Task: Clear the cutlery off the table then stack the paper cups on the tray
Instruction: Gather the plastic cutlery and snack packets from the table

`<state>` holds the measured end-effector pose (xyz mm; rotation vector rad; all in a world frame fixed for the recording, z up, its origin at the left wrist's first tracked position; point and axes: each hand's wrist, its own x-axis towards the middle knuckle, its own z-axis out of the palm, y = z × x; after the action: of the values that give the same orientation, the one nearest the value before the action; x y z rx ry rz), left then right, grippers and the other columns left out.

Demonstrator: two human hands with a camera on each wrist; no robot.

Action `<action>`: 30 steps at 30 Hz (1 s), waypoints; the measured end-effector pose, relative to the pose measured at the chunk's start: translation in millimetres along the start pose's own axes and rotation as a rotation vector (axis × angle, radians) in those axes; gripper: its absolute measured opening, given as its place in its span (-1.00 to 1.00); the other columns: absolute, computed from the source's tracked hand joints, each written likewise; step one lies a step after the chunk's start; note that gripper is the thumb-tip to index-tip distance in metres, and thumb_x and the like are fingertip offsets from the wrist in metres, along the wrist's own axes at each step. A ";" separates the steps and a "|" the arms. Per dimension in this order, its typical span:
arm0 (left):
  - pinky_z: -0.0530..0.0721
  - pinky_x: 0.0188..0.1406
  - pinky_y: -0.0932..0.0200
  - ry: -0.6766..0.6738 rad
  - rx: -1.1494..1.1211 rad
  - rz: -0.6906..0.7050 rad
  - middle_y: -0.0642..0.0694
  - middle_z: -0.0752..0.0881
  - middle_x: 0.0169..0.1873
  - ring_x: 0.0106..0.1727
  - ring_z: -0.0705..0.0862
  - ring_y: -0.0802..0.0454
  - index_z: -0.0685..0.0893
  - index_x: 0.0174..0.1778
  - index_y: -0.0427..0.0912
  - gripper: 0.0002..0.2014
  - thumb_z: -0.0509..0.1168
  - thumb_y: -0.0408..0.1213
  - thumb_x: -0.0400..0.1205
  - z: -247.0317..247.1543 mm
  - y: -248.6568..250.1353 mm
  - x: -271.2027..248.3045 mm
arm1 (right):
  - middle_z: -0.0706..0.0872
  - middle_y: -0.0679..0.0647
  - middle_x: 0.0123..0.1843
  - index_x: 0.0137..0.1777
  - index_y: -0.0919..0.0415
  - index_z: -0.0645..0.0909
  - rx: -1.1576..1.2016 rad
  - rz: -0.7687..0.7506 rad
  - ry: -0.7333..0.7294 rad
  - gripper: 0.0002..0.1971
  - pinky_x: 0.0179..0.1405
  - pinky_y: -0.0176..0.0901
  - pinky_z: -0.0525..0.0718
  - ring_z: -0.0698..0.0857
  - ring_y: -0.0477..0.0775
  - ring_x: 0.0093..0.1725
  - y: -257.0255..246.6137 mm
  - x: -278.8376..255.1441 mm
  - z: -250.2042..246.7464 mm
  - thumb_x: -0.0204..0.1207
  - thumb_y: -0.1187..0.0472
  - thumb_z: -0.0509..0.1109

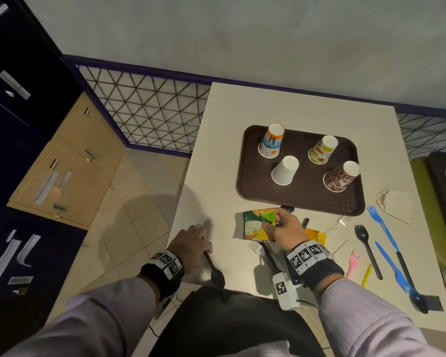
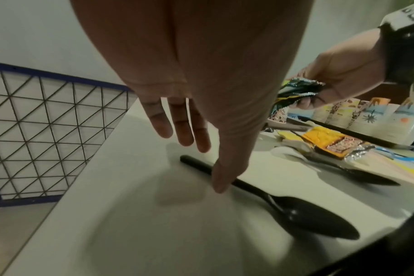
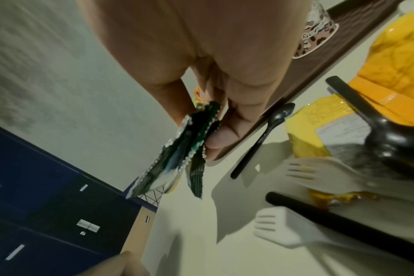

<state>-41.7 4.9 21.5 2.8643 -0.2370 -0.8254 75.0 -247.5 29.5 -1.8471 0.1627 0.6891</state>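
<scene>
Left hand: the left hand (image 1: 191, 244) lies palm down at the near left corner of the white rectangular table (image 1: 294, 112), fingers straight and spread; its thumb (image 2: 221, 179) touches the handle of a black plastic spoon (image 2: 296, 211), nothing clasped.
Right hand: the right hand (image 1: 285, 231) hovers above the table just in front of the tray, fingers and thumb pinching a crumpled green foil snack wrapper (image 1: 258, 224).
Black plastic spoon: flat on the table, bowl at the near edge, handle running under the left hand.
Tray: the dark brown plastic tray (image 1: 247, 181) sits on the far half of the table.
Cups: four paper cups stand upside down and well apart on the tray, unstacked: a blue-and-orange printed cup (image 1: 271, 141), a plain white cup (image 1: 285, 170), a green-and-red printed cup (image 1: 323, 149), a brown spotted cup (image 1: 341, 177).
Cutlery right of the right hand: a clear plastic fork (image 1: 339, 224), a second black spoon (image 1: 367, 249), a blue plastic fork (image 1: 382, 228), a blue plastic knife (image 1: 393, 266), a pink plastic fork (image 1: 352, 264), a yellow plastic stick (image 1: 366, 275).
Beneath the right hand: a yellow foil wrapper (image 1: 316, 235) and a white plastic fork (image 1: 254, 246); how they overlap is partly hidden.
Far right: a white paper napkin (image 1: 394, 204) lies beside the tray.
</scene>
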 end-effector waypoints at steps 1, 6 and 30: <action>0.47 0.37 -0.01 0.001 0.016 -0.007 -0.04 0.51 0.36 0.43 0.43 -0.08 0.67 0.41 0.08 -0.63 0.26 -0.30 0.70 3.0 0.2 0.7 | 0.91 0.09 0.01 0.13 0.20 0.68 -0.005 0.003 0.001 -0.76 0.20 0.32 0.79 0.89 0.17 0.03 0.4 -1.0 0.5 0.57 0.49 0.48; 0.47 0.38 0.01 -0.037 0.016 -0.017 -0.03 0.55 0.36 0.45 0.43 -0.07 0.69 0.36 0.08 -0.71 0.25 -0.23 0.75 11.4 1.7 6.7 | 0.91 0.08 0.02 0.14 0.22 0.67 0.006 -0.006 0.001 -0.78 0.23 0.30 0.79 0.89 0.16 0.05 -0.9 -1.8 4.2 0.58 0.49 0.47; 0.51 -0.35 0.22 0.224 -1.560 -0.373 -0.02 0.63 -0.34 -0.36 0.54 0.05 0.66 -0.05 -0.03 -0.59 0.07 0.17 0.82 -45.4 40.7 41.1 | 0.77 0.29 -0.06 0.08 -0.02 0.72 0.084 -0.160 -0.178 -0.69 -0.03 0.00 0.68 0.68 0.11 -0.09 -37.8 -18.3 11.0 0.47 0.39 0.54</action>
<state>12.7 -38.1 46.0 1.4521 0.6828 -0.3638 71.9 -226.9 67.6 -1.6888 -0.0709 0.7192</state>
